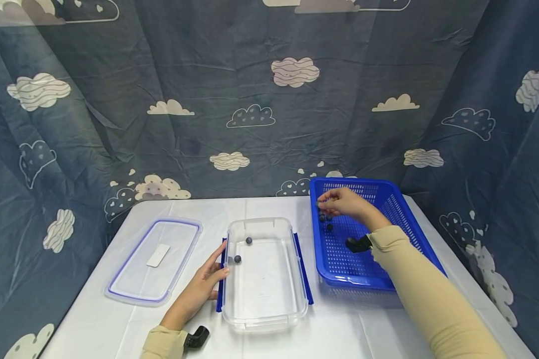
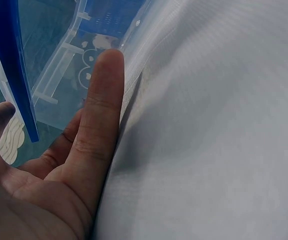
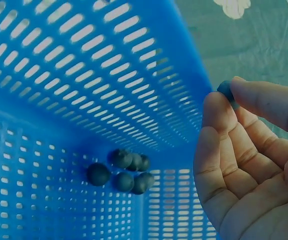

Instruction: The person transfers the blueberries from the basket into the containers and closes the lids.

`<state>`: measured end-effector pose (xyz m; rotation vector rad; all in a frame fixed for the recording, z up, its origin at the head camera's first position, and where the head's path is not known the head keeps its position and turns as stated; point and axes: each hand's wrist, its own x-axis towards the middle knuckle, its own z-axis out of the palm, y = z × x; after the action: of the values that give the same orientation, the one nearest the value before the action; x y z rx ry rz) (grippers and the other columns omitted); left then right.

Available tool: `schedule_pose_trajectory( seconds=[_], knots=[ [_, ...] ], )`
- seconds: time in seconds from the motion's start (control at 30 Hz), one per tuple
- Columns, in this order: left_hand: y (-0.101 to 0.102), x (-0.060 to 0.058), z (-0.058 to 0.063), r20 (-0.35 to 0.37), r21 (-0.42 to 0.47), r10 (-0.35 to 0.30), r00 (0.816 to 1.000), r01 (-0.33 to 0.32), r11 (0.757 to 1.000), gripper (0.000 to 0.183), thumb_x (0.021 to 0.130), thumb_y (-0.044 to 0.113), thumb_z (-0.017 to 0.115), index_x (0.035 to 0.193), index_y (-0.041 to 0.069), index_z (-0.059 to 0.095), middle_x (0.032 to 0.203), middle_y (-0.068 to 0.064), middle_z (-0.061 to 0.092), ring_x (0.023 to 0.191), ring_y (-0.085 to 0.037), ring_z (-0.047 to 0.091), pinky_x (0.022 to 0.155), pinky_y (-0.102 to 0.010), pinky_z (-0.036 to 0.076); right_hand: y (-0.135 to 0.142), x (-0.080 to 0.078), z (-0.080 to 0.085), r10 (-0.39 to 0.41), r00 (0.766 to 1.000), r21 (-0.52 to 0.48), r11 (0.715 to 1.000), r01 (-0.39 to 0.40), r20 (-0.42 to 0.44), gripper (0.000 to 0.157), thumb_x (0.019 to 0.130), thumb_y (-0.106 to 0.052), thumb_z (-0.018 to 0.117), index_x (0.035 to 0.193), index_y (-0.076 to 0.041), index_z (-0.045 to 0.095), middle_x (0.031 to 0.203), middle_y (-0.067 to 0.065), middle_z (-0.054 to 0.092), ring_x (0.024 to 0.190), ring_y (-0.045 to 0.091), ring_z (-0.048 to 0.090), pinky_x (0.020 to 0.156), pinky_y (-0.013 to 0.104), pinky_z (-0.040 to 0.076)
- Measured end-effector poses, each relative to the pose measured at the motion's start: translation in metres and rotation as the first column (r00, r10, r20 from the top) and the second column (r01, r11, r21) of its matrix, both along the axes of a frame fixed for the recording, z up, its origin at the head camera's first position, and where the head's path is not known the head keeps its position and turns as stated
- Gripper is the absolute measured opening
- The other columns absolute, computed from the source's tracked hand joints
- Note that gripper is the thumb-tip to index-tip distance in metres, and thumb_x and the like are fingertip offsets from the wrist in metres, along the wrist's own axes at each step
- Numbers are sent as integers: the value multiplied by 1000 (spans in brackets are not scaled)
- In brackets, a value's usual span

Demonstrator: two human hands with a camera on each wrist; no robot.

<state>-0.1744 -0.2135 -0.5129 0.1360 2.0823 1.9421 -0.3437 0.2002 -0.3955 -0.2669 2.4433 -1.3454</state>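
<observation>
My right hand (image 1: 343, 203) pinches a blueberry (image 3: 226, 92) between thumb and fingertip, above the far left corner of a blue plastic basket (image 1: 359, 279). Below that hand, several more blueberries (image 3: 124, 181) lie clustered on the basket floor. My left hand (image 1: 202, 284) rests at the left side of a clear plastic food container (image 1: 265, 294), thumb at the rim. Seen from the left wrist, its fingers (image 2: 101, 105) are fairly straight beside the blue side latch (image 2: 14, 60). Inside the container sit two blueberries, one blueberry (image 1: 249, 241) farther back, the other blueberry (image 1: 237, 259) near the left wall.
A clear lid (image 1: 134, 279) with a blue seal and a small white label lies flat on the table, left of the container. White cloth (image 1: 341, 329) covers the table. A dark cloud-print curtain (image 1: 197, 60) hangs behind and at both sides.
</observation>
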Motion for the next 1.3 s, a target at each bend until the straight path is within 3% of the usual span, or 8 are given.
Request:
schedule_pose_trajectory(
  seconds=[0.3,0.5,0.83,1.07,1.3],
  knots=[
    [0,1,0,-4,2,-5,1000,5,1000,73,111,28,58,172,43,19,140,-29,45,105,-25,62,78,-43,65,-12,1,8,56,998,-35,998,-56,-14,36,107,-18,67,132,7,63,107,11,75,96,19,69,80,22,57],
    [0,1,0,-1,5,-1,1000,1,1000,73,111,28,59,172,43,20,140,-29,45,106,-25,62,79,-44,65,-26,5,13,111,993,-42,993,-112,-29,36,106,-15,68,133,8,63,101,6,75,94,17,69,77,22,57],
    [0,0,1,4,10,-7,1000,7,1000,73,112,26,58,172,43,20,142,-31,45,107,-26,65,81,-46,66,-50,10,18,149,986,22,989,-147,-70,37,106,-23,69,135,1,66,106,9,76,105,24,72,103,49,60],
    [-1,0,1,-1,11,-10,1000,10,1000,73,111,28,58,172,43,20,143,-31,45,109,-26,65,82,-47,66,-71,10,16,195,977,-4,981,-196,-82,36,105,-21,70,133,1,67,105,8,77,101,22,73,93,35,63],
    [-2,0,-1,-20,11,-21,1000,22,1000,74,111,28,59,172,41,19,141,-32,45,109,-26,65,83,-48,66,-94,13,11,220,975,-45,974,-222,-46,32,105,-17,70,132,1,68,107,12,77,103,28,73,90,34,64]
  ],
)
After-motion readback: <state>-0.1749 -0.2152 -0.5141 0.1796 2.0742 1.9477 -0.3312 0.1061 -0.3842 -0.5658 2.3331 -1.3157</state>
